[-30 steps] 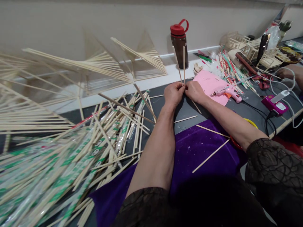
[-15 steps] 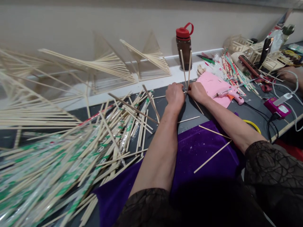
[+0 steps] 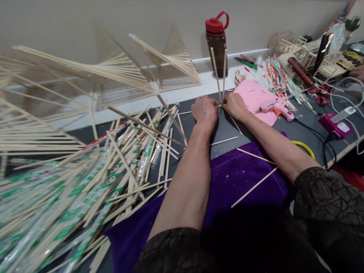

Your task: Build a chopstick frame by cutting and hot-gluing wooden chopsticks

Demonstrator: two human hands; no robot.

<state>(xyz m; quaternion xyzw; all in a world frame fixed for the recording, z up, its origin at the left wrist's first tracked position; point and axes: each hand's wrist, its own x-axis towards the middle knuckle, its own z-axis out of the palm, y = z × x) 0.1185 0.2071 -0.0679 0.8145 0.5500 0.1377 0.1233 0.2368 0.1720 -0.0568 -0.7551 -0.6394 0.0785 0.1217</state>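
My left hand (image 3: 205,113) and my right hand (image 3: 235,106) meet closely over the grey table. Both are closed, fingers pinched at the spot where several thin wooden sticks come together. Two of these sticks, a left upright (image 3: 215,72) and a right upright (image 3: 224,74), rise from between the hands in a narrow V. Another stick (image 3: 236,126) slants out below my right hand. The exact joint is mostly hidden by my fingers. A loose stick (image 3: 224,141) lies just below the hands. Right of them, a pink glue gun (image 3: 277,109) rests partly on a pink sheet (image 3: 248,93).
At left spreads a big pile of wooden sticks (image 3: 113,178), some in plastic wrappers. Twisted stick models (image 3: 125,77) stand behind it. A red-lidded bottle (image 3: 216,41) is by the wall. Purple cloth (image 3: 222,178) covers the front. A magenta power adapter (image 3: 335,125) with cables sits right.
The view has shifted slightly, so the scene sits a little further left and higher. Both hands keep their pinch on the sticks at the same place on the table.
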